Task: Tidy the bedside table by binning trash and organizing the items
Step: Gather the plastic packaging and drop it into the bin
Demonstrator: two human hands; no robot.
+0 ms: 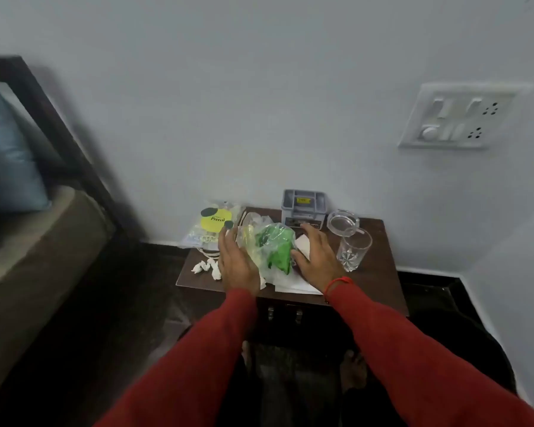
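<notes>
- Nothing looks binned yet, by my read: the desk (379, 272) carries clutter all over, so the task seems near its start.
- Crumpled white tissue bits (205, 267) lie at the desk's left front edge, just left of the left hand (236, 266).
- Clear plastic bag (272, 248) with something green inside sits mid-desk, between the two hands.
- White paper sheets (293, 285) lie under the bag, partly covered by it and by the right hand (316, 260).
- Yellow-labelled packet (211, 223) stands at the back left, leaning at the wall, half off the desk edge.
- Grey organiser box (302, 208) sits at the back centre; glass ashtray (342, 221) just right of it; drinking glass (353, 251) upright in front of the ashtray, near the right hand.
- Left to do, as I judge: trash (tissues, bag, likely the packet) to a bin, then line up glass, ashtray, box, papers. No bin is in view.
- Both arms reach forward in red sleeves, hands apart, one each side of the bag.
- Left hand: fingers straight, spread, palm facing the bag, at its side; contact is unclear.
- Right hand: fingers spread and relaxed, palm down over the papers, thumb at the bag's edge; it grips nothing; red thread on the wrist.
</notes>
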